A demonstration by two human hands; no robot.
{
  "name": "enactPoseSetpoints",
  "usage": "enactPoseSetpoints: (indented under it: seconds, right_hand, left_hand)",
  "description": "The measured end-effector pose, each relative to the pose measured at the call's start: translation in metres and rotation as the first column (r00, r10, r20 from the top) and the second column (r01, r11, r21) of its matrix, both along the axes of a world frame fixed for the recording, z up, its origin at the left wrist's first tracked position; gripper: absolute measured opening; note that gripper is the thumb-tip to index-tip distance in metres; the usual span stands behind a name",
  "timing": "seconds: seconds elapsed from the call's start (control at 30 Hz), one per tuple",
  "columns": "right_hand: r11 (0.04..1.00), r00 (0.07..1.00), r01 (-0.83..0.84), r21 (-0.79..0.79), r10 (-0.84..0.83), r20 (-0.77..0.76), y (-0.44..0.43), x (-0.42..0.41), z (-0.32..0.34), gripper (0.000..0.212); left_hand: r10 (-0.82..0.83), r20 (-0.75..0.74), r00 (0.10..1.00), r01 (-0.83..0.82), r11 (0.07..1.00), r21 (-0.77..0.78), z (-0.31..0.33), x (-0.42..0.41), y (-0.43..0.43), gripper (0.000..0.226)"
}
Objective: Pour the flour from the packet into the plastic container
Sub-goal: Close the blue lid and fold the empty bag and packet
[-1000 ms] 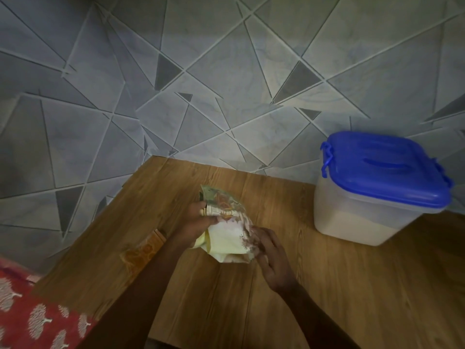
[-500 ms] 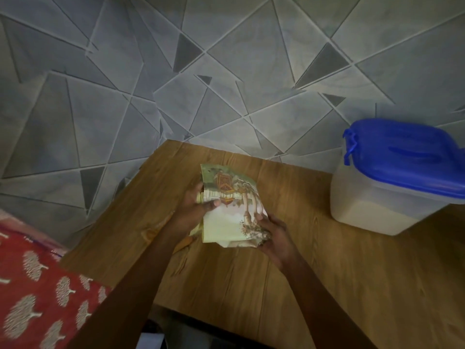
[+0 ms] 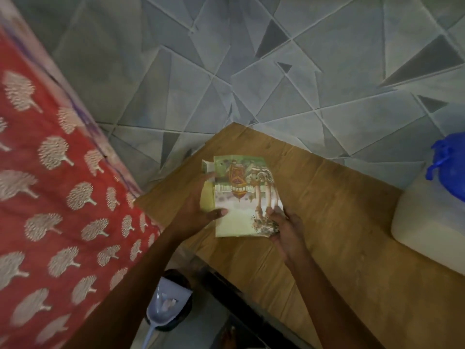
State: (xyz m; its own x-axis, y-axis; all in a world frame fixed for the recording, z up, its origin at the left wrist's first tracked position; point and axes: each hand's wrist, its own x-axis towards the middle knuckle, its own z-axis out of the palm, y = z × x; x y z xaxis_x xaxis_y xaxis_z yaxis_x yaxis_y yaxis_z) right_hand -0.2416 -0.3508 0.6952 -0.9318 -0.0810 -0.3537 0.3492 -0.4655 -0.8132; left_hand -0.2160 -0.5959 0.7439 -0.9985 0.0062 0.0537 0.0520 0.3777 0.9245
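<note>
My packet [image 3: 241, 197] is green on top and cream below, printed with a red-and-brown picture. My desk [image 3: 339, 222] is brown wood grain. The container [image 3: 427, 222] is milky white and its lid [image 3: 450, 167] is blue. The cloth [image 3: 50, 197] is red with pale tree shapes.

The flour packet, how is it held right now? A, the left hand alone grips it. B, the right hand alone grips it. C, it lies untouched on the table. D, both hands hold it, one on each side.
D: the left hand pinches the left edge of the flour packet with its thumb on the front, and the right hand holds the packet's lower right corner.
</note>
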Motion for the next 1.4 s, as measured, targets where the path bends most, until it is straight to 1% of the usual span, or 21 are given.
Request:
enactPoseSetpoints:
  seconds: [0.07, 0.13, 0.2, 0.27, 0.37, 0.47, 0.57, 0.67, 0.7, 0.73, 0.8, 0.87, 0.9, 1.07, 1.17, 1.23, 1.3, 1.33, 1.4]
  right_hand:
    - [0.997, 0.997, -0.064, 0.048, 0.065, -0.038, -0.009, 0.007, 0.006, 0.031]
    - [0.987, 0.989, -0.129, 0.095, 0.136, -0.066, -0.018, 0.018, 0.011, 0.030]
    - [0.975, 0.978, -0.193, 0.106, 0.200, -0.061, -0.027, 0.031, 0.007, 0.032]
    - [0.966, 0.969, -0.237, 0.103, 0.243, -0.050, -0.036, 0.045, 0.002, 0.035]
    - [0.946, 0.948, -0.305, 0.108, 0.312, -0.061, -0.053, 0.068, -0.006, 0.038]
    - [0.918, 0.917, -0.389, 0.080, 0.394, -0.069, -0.074, 0.090, -0.010, 0.040]
    - [0.871, 0.872, -0.487, 0.064, 0.489, -0.003, -0.099, 0.104, -0.020, 0.053]
    - [0.814, 0.816, -0.577, 0.071, 0.570, 0.102, -0.132, 0.122, -0.031, 0.080]
    - [0.804, 0.804, -0.591, 0.064, 0.581, 0.124, -0.141, 0.126, -0.035, 0.086]
    - [0.797, 0.796, -0.601, 0.057, 0.590, 0.138, -0.150, 0.131, -0.038, 0.087]
    - [0.789, 0.786, -0.612, 0.051, 0.601, 0.143, -0.175, 0.138, -0.043, 0.077]
    - [0.797, 0.800, -0.597, 0.093, 0.584, 0.140, -0.200, 0.145, -0.051, 0.065]
    - [0.796, 0.803, -0.594, 0.117, 0.582, 0.128, -0.210, 0.147, -0.054, 0.063]
    - [0.811, 0.846, -0.533, 0.240, 0.506, 0.170, -0.270, 0.154, -0.096, 0.068]
    - [0.811, 0.858, -0.512, 0.284, 0.465, 0.219, -0.301, 0.147, -0.139, 0.071]
    - [0.802, 0.859, -0.508, 0.314, 0.449, 0.245, -0.312, 0.143, -0.162, 0.069]
    - [0.789, 0.855, -0.514, 0.335, 0.441, 0.273, -0.326, 0.138, -0.197, 0.065]
    - [0.790, 0.853, -0.514, 0.334, 0.434, 0.288, -0.333, 0.134, -0.217, 0.063]
    - [0.803, 0.857, -0.499, 0.325, 0.402, 0.323, -0.339, 0.130, -0.248, 0.063]
  left_hand:
    - [0.097, -0.032, 0.995, -0.099, 0.992, -0.073, 0.002, 0.024, -0.003, 0.073]
    - [0.186, -0.087, 0.979, -0.195, 0.975, -0.108, 0.005, 0.048, -0.005, 0.067]
    - [0.259, -0.112, 0.959, -0.271, 0.956, -0.110, 0.001, 0.072, -0.009, 0.063]
    - [0.337, -0.106, 0.936, -0.347, 0.932, -0.104, -0.005, 0.097, -0.013, 0.062]
    - [0.499, -0.035, 0.866, -0.500, 0.861, -0.096, -0.011, 0.135, -0.020, 0.064]
    - [0.570, -0.003, 0.821, -0.570, 0.820, -0.045, -0.019, 0.171, -0.032, 0.066]
    - [0.621, -0.003, 0.784, -0.621, 0.784, 0.004, -0.025, 0.201, -0.050, 0.065]
    - [0.659, 0.052, 0.750, -0.661, 0.750, 0.017, -0.035, 0.226, -0.076, 0.065]
    - [0.665, 0.061, 0.744, -0.667, 0.745, 0.008, -0.039, 0.231, -0.085, 0.066]
    - [0.665, 0.071, 0.743, -0.667, 0.745, -0.001, -0.043, 0.237, -0.093, 0.066]
    - [0.670, 0.082, 0.738, -0.670, 0.742, -0.025, -0.051, 0.247, -0.114, 0.065]
    - [0.669, 0.089, 0.738, -0.667, 0.743, -0.054, -0.061, 0.255, -0.137, 0.064]
    - [0.669, 0.092, 0.737, -0.667, 0.743, -0.056, -0.066, 0.258, -0.147, 0.066]
    - [0.651, 0.218, 0.727, -0.658, 0.751, -0.049, -0.113, 0.264, -0.212, 0.084]
    - [0.615, 0.268, 0.742, -0.649, 0.759, 0.053, -0.156, 0.259, -0.246, 0.094]
    - [0.622, 0.338, 0.706, -0.680, 0.728, 0.081, -0.183, 0.256, -0.260, 0.099]
    - [0.633, 0.454, 0.627, -0.738, 0.670, 0.085, -0.224, 0.252, -0.278, 0.094]
    - [0.637, 0.493, 0.593, -0.760, 0.644, 0.081, -0.250, 0.250, -0.287, 0.086]
    - [0.640, 0.534, 0.553, -0.787, 0.612, 0.082, -0.295, 0.248, -0.299, 0.057]
